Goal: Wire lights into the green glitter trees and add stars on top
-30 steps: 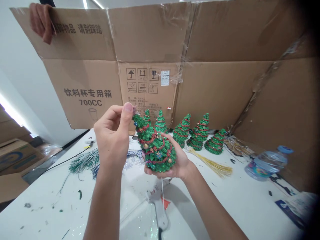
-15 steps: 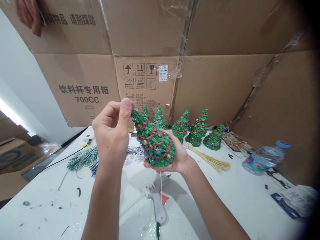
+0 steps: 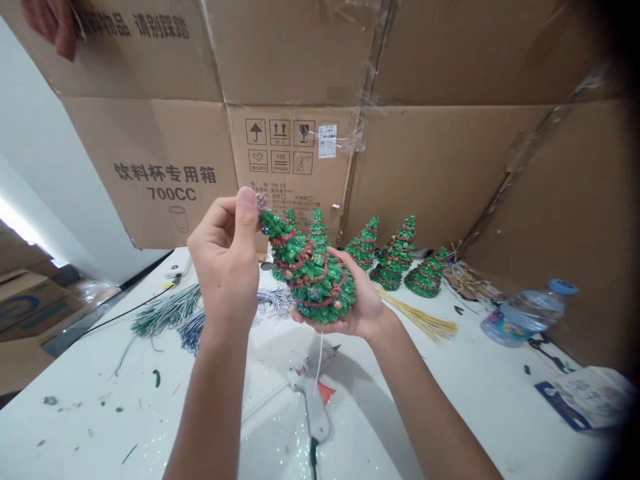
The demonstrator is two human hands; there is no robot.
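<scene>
Left hand (image 3: 220, 267) pinches topper (image 3: 261, 202) at tree (image 3: 316, 283)'s 11 o'clock tip, right hand (image 3: 369, 308) cradling its base, in apparent fitting needing steady pressure

Held tree (image 3: 323, 287) glinting in rough, glittery bristles. Cardboard (image 3: 450, 53) showing matt brown face, clear tape (image 3: 371, 73) shining. Bottle (image 3: 533, 317) gleaming in smooth plastic. Bench (image 3: 75, 450) looking smooth. Glue gun (image 3: 317, 407) showing smooth, seemingly plastic body.

Tree (image 3: 320, 283) hides part of right hand (image 3: 367, 303). Cord (image 3: 313, 453) cut off below, other person's hand (image 3: 53, 25) above. Carton's small print (image 3: 285, 201) blurred.
</scene>
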